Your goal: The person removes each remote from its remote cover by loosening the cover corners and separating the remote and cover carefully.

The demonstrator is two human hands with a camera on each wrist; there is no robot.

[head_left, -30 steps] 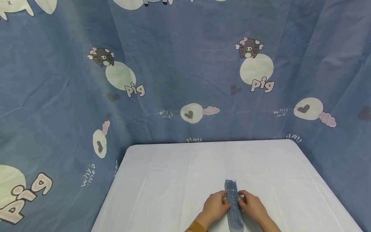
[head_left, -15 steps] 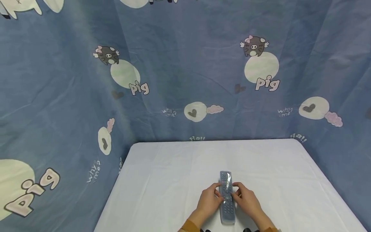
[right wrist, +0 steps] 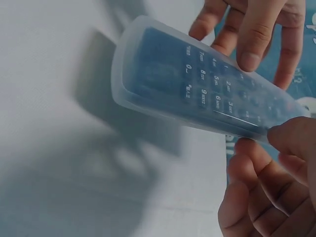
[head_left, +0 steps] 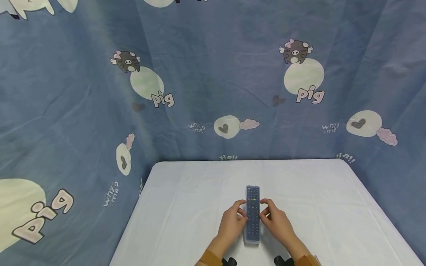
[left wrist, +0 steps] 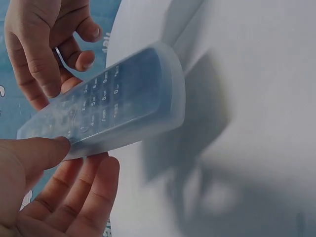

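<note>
A dark blue remote control (head_left: 253, 216) in a translucent sleeve is held lengthwise between both hands, keys facing up. My left hand (head_left: 232, 221) pinches its left edge, thumb on the upper rim and fingers beneath, as the left wrist view shows. On the opposite edge my right hand (head_left: 277, 223) pinches it the same way. In the left wrist view the remote control (left wrist: 123, 94) is tilted above the white cloth, its shadow falling apart from it. The number keys near the rounded end show in the right wrist view on the remote control (right wrist: 197, 74).
A white-covered table (head_left: 186, 195) lies under the hands. Behind it and at both sides hangs a blue curtain (head_left: 199, 74) printed with pigs and lettering. Dark camera mounts (head_left: 283, 261) show by the wrists at the lower edge.
Both hands have moved the remote control up and to the left in the head view, and it has turned to stand straighter. The head view has shifted slightly.
</note>
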